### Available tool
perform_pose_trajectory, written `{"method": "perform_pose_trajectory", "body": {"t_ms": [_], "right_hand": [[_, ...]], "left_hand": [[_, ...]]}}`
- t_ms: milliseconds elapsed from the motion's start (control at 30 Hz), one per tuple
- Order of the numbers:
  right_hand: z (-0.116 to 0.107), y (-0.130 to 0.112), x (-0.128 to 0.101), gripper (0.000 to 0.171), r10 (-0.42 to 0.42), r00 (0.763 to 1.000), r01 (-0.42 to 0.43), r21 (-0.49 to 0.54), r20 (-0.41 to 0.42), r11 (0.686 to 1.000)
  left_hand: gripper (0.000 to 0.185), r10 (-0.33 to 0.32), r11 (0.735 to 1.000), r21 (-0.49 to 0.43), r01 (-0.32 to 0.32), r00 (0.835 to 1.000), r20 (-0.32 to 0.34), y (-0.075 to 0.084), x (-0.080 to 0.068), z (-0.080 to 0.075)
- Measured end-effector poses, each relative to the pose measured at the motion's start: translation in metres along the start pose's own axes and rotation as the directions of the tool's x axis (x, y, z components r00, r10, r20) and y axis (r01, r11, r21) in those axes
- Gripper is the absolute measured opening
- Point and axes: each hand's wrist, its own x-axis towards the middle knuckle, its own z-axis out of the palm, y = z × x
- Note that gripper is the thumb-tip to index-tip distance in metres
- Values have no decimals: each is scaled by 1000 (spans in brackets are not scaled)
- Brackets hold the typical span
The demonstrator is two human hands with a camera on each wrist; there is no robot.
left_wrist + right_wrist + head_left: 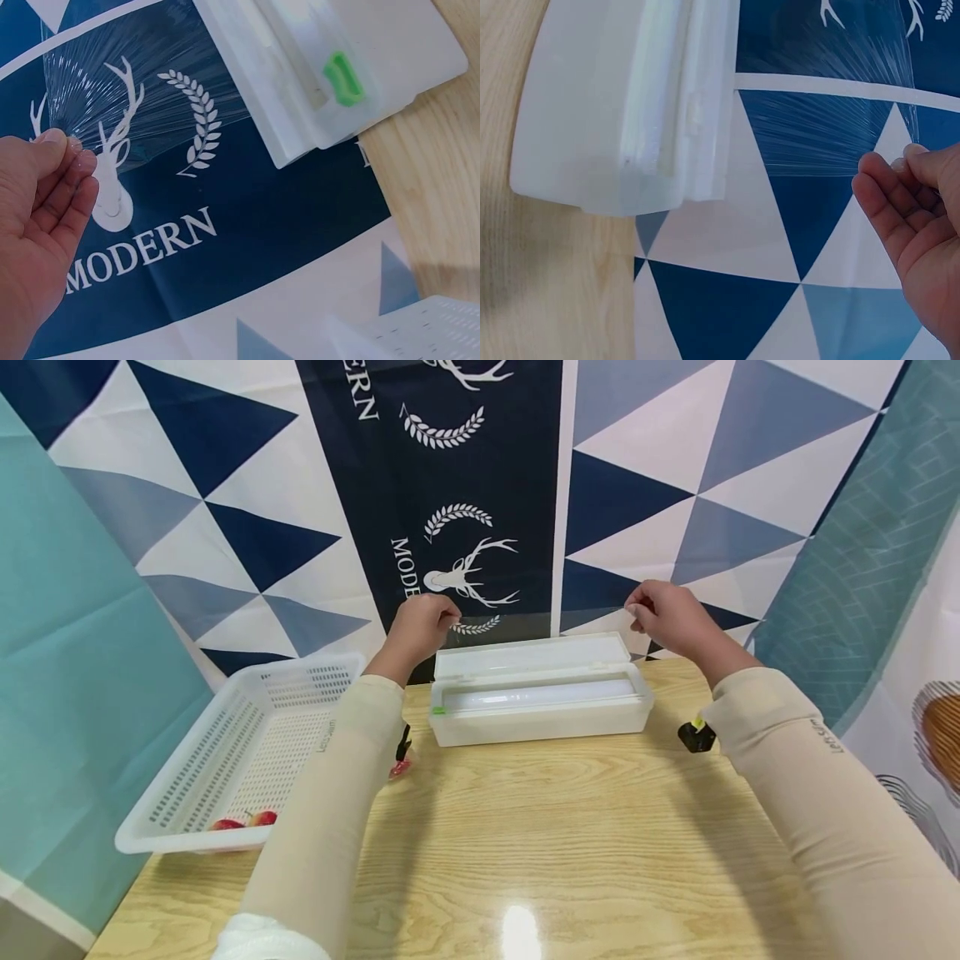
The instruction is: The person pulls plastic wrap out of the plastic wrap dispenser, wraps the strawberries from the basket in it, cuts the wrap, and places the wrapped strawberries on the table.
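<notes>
Both arms are covered from wrist upward by close-fitting beige sleeves; the left hand point(420, 627) and right hand point(670, 617) are bare. Each sleeve carries small dark lettering along the forearm, too small to read. A small black device sits under each wrist, the right one with a yellow-green detail. White fabric shows at the left upper arm.

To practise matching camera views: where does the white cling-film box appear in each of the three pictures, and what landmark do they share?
Head: the box sits mid-table, lid open, between the left hand and the right hand.
Left wrist: the box fills the top right, with its green slider.
Right wrist: the box fills the top left.
Shared landmark: the film, stretched from the box to the pinching fingers, in front of the navy deer cloth.
</notes>
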Motion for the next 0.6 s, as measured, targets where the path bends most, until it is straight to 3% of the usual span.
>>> {"method": "perform_pose_trajectory", "body": {"t_ms": [467, 600], "right_hand": [[-17, -16, 4, 24, -37, 998, 36, -11, -47, 999], [-24, -21, 6, 23, -46, 997, 45, -26, -56, 999]], "left_hand": [[17, 37, 999, 22, -35, 997, -64, 4, 2, -20], [17, 20, 1000, 8, -19, 997, -79, 7, 4, -27]]}}
